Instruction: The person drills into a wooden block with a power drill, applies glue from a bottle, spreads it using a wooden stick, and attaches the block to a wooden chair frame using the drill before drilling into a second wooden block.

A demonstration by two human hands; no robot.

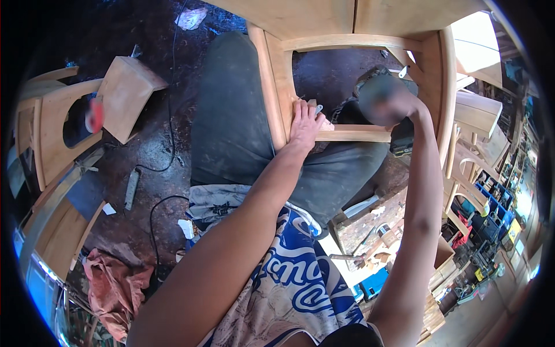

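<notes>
A pale wooden chair-like frame [269, 87] stands between my legs, its two posts joined by a crossbar [358, 134]. My left hand [306, 122] is closed at the corner where the crossbar meets the left post. A small grey-blue piece [319, 108] sticks up beside its fingers; I cannot tell what it is. Inside the right post, my right hand [404, 107] is closed around a dark power tool with a battery-like base [402, 143]. A round blur covers most of that hand and the tool's middle, so its exact kind is hidden.
Wooden furniture parts [130, 95] stand at the left, with a red object [93, 114] among them. A black cable runs across the dark floor to a power strip [132, 188]. A reddish cloth [115, 289] lies lower left. Tools and wood scraps [387, 237] lie at the right.
</notes>
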